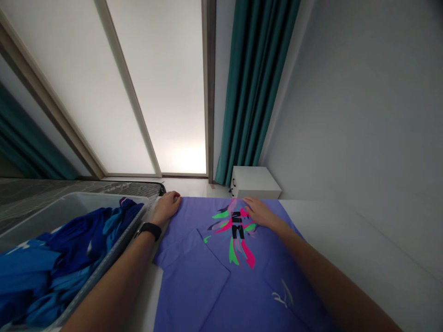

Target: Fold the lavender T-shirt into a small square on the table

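A purple shirt [194,281] with a pink, green and black print lies spread on a white tabletop [332,235]. Folded-looking layers and a small light script mark show on its nearer part. My left hand [168,206], with a black band on the wrist, is at the shirt's far left corner, its fingers curled in on the fabric edge. Near the far edge, my right hand [259,212] rests on the shirt beside the print, palm down with its fingers stretched out to the left.
To the left stands a pale plastic bin [79,196] holding a heap of blue clothes [79,244]. A low white cabinet [254,180] is beyond the table, in front of a teal curtain [256,92]. Frosted sliding doors [162,92] fill the back, and a plain wall [367,106] runs along the right.
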`<state>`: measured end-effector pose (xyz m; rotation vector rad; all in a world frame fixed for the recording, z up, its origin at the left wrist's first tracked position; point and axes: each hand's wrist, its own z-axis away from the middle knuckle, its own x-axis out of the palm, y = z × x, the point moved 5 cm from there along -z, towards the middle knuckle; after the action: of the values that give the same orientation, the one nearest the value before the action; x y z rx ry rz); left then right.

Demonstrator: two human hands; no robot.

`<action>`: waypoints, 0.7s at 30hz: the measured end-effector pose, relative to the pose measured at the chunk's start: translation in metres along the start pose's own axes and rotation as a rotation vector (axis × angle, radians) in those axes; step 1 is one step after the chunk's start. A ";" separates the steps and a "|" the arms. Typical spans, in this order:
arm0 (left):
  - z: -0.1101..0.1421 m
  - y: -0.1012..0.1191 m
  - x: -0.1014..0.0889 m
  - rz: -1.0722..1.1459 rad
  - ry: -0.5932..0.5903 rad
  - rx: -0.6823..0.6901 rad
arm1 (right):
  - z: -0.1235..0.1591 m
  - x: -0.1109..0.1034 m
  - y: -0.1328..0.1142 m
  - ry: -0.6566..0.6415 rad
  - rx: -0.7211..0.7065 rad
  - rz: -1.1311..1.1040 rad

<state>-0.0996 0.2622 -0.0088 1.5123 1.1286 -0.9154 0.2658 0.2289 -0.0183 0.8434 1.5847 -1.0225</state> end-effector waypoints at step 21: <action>-0.007 -0.010 0.007 0.038 -0.024 -0.002 | 0.034 -0.009 0.138 0.179 0.322 0.002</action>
<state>-0.1072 0.2710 -0.0167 1.5127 1.0800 -0.9042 0.4042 0.2512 -0.0415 1.1827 1.5884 -1.2502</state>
